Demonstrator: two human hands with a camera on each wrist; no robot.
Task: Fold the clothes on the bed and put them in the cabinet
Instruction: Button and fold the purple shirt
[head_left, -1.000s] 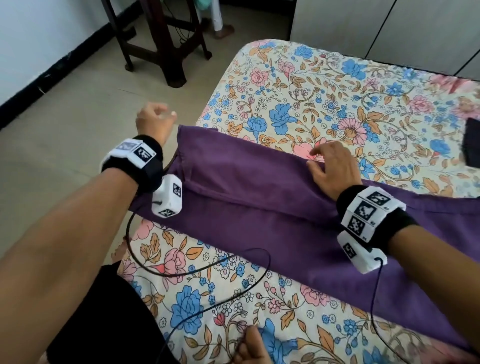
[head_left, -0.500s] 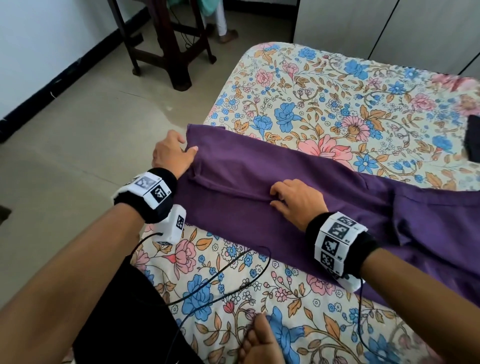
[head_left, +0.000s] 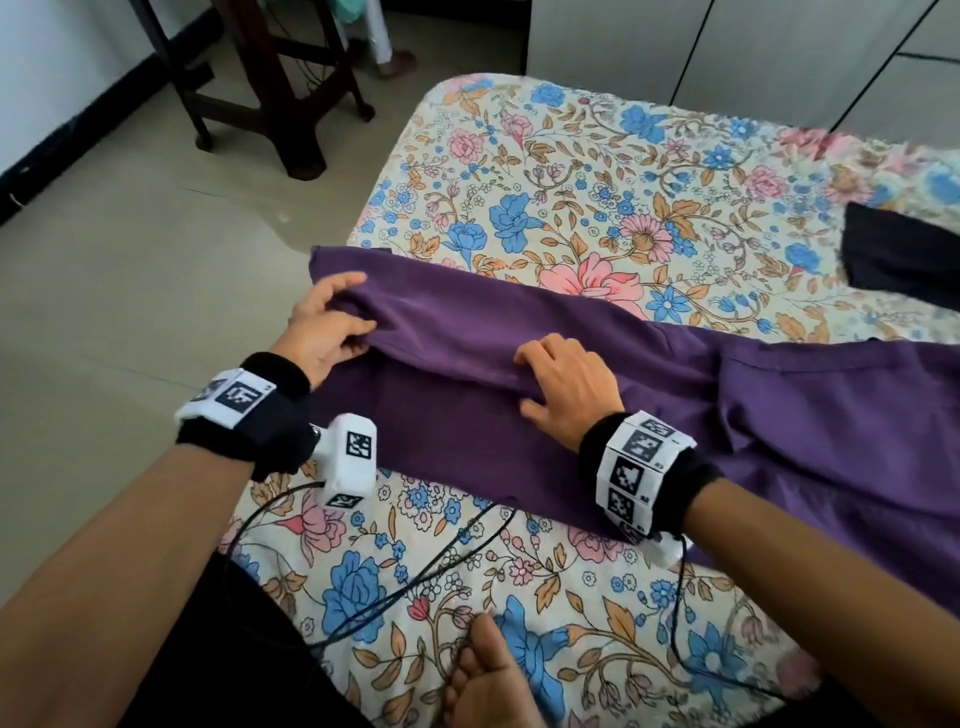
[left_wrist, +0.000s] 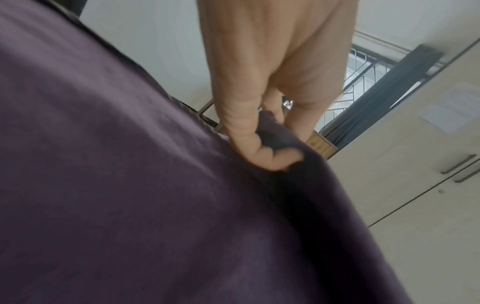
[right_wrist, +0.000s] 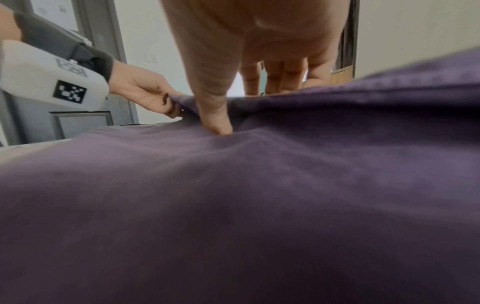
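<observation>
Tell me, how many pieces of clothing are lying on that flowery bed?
2. A purple garment stretches across the bed, gripped by the left hand and right hand. A dark garment lies at the right edge, partly cut off. More may lie outside the picture.

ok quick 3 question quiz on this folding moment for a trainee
1. True or false: the left hand pinches the end of the purple garment.
2. Which hand lies further along the garment's raised fold? A left, B right.
3. Fill in: the dark garment lies on the ____ bedsheet.

Key: 1 true. 2 B, the right hand, its grip closed on the fold. 3 floral.
</observation>
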